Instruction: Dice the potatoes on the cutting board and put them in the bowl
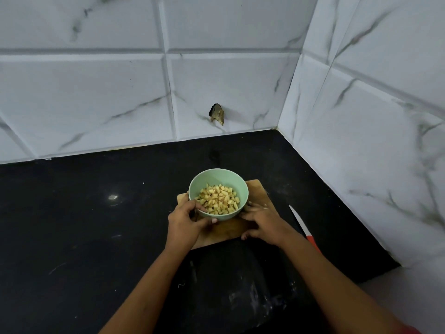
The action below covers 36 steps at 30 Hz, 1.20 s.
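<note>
So from where I'm standing this looks basically done. The bowl (216,174) is on the board (258,189), toward its far left corner, and it's heaped with potato dice (218,200). I can't spot any potato on the bare wood, though the hands cover the near part of it.

The left hand (185,225) has the bowl. Its fingers are hooked over the near-left rim and the thumb runs along the front wall, so it's clamped on. The right hand (262,222) is more relaxed. It lies on the board with the fingers fairly straight and the tips against the bowl's right side, not wrapped round anything.

So the bowl sits right between the two hands, just ahead of the knuckles, touching both. It's round, so there's no long axis to worry about. If it gets lifted or slid next (my guess), the left hand does the work and the right one only steadies.

I'd watch the knife (301,222). It's on the counter (96,213), just off the board's right edge. The blade points at the back wall and the red handle is tucked under the right forearm. Dragging that arm back carelessly could catch it. The bowl is also pretty full, so a tilt would spill dice.
</note>
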Available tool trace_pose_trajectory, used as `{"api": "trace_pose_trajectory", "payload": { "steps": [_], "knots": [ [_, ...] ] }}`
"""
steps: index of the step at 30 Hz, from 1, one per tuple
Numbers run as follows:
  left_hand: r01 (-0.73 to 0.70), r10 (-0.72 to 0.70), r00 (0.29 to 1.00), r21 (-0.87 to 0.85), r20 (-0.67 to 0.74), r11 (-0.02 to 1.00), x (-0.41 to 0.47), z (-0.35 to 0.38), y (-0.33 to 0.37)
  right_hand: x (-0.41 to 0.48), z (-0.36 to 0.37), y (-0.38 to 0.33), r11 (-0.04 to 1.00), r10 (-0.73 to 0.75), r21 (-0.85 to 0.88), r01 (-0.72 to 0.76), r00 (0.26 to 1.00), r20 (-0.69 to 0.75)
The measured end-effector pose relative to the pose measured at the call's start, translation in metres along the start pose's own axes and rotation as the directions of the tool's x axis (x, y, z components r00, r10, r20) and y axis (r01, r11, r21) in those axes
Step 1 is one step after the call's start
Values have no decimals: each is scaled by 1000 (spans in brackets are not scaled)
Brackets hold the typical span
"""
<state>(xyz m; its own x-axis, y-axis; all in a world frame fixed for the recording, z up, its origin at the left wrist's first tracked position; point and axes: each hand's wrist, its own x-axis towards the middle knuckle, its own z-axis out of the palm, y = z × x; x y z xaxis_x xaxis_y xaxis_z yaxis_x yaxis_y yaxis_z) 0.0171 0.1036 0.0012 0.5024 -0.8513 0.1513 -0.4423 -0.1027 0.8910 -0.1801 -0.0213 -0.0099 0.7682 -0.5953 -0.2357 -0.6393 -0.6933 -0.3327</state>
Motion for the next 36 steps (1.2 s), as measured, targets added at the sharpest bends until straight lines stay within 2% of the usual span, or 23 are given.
{"api": "trace_pose_trajectory", "payload": {
  "steps": [1,3,5,7,9,10,13,15,17,19,21,23,26,30,33,36],
  "knots": [
    [1,-1,1000,-4,4,1000,2,0,0,-4,-3,0,1000,22,21,-22,999,-23],
    [-1,1,1000,-13,15,1000,5,0,-1,-19,-8,3,989,151,20,-150,969,-196],
    [-7,8,1000,-14,26,1000,7,-2,-2,-43,-17,13,898,402,-34,-438,851,-338],
    [-19,19,999,-12,33,1000,8,-2,-3,-70,-22,28,713,665,-65,-698,703,-250],
    [-3,4,999,-21,45,1000,8,-3,-5,-90,-19,39,610,790,-35,-792,611,-60],
    [17,-15,999,-43,51,999,8,-4,-6,-96,-16,41,607,795,-3,-795,607,-8],
    [89,-80,994,-131,71,987,7,-7,-10,-94,-11,40,659,752,17,-752,659,-27],
    [108,-98,991,-106,90,988,10,-6,-12,-83,-17,35,654,756,58,-754,655,-15],
    [107,-108,985,15,135,994,14,-4,-16,-71,-22,36,630,761,247,-736,648,-8],
    [101,-125,978,143,168,985,17,-1,-20,-58,-30,28,608,747,474,-637,662,-68],
    [118,-149,971,169,185,979,18,3,-24,-42,-40,14,656,694,551,-516,699,-172],
    [108,-150,970,212,194,971,18,6,-27,-22,-46,1,705,634,574,-418,733,-246],
    [96,-160,971,322,180,942,15,11,-30,5,-43,-12,704,596,610,-364,770,-229],
    [115,-200,967,432,157,894,15,16,-32,23,-29,-12,707,607,549,-446,781,-148],
    [126,-238,955,484,176,866,16,18,-32,22,-21,-5,760,612,404,-509,770,-180],
    [160,-277,942,468,192,869,19,17,-28,21,-21,-2,780,601,361,-511,773,-204]
  ]
}}
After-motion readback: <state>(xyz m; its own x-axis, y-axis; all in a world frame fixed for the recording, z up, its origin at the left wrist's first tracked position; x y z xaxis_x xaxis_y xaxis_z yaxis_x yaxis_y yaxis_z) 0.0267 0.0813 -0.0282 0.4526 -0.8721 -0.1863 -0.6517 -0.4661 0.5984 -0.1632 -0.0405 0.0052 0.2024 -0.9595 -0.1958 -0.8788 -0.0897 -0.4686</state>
